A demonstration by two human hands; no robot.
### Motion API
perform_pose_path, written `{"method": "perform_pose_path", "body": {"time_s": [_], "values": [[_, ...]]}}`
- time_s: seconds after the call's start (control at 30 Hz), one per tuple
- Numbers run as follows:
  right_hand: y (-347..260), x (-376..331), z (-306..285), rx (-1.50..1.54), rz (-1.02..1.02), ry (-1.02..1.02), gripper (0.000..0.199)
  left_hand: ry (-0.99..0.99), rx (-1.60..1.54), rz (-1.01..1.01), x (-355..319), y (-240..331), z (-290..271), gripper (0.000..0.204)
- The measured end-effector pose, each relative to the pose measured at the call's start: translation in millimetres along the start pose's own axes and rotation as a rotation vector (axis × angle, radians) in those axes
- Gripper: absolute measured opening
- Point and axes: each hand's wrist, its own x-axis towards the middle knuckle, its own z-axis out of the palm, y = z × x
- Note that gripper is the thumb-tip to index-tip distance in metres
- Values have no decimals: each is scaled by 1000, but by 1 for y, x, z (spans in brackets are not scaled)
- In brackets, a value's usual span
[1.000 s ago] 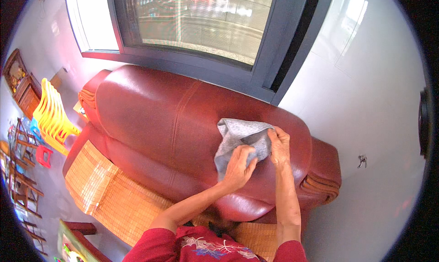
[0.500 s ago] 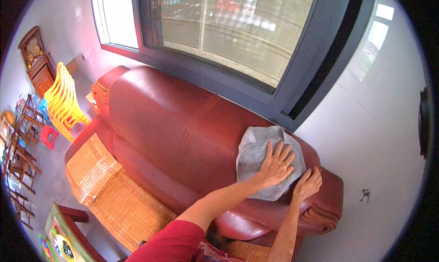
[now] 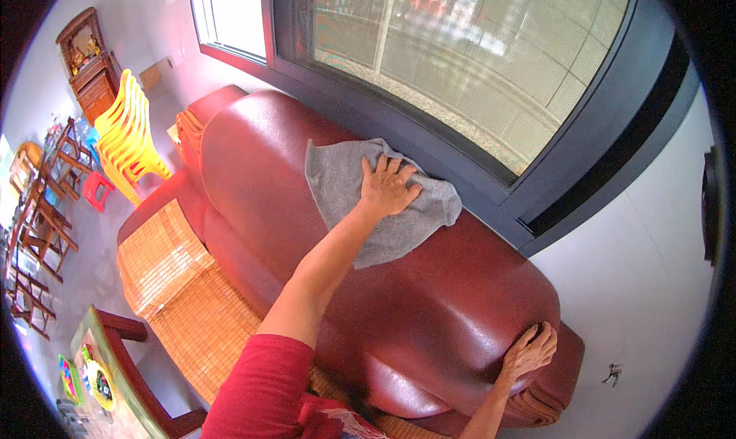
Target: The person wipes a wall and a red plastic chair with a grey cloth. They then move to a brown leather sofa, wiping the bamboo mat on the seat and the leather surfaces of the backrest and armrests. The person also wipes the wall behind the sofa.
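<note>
A grey cloth (image 3: 337, 178) lies spread over the top of the dark red leather sofa's backrest (image 3: 268, 155), its far edge by the window frame. Flat on the cloth presses my left hand (image 3: 389, 187), palm down with fingers spread. My right hand (image 3: 530, 348) rests at the right end of the sofa, its slightly bent fingers lying on the leather beside the armrest (image 3: 563, 378). Nothing shows in its grasp.
Behind the sofa stands a dark-framed window (image 3: 460, 155). Woven mats (image 3: 192, 286) cover the seat. At left are stacked yellow chairs (image 3: 126, 132), a red stool (image 3: 97, 190), wooden folding chairs (image 3: 46, 232) and a table (image 3: 115, 339) with small items on it.
My left hand and the cloth have moved left and farther back along the backrest. The right hand stays by the right armrest. The view has shifted somewhat.
</note>
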Motion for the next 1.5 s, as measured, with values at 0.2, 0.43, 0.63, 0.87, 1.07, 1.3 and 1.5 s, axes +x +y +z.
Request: {"method": "perform_pose_path", "body": {"time_s": [0.2,0.43,0.63,0.87,1.07,1.3,1.5], "values": [[-1,-3,5,-18,11,-24,32,99,65,-45,-11,6,5,54],[6,-1,9,-72,0,6,31,250,-106,109,-97,69,-20,60],[14,-3,11,-67,-49,15,30,353,-278,250,-185,93,-2,66],[20,-2,13,-47,-70,-27,33,267,-238,418,-140,19,-20,70],[15,2,7,-107,-42,-101,40,288,-203,350,-71,-48,-34,56],[18,2,7,-46,-108,-29,38,108,-110,94,-13,-115,-30,63],[31,4,16,-87,-152,17,39,177,-7,-304,10,-153,-39,66]]}}
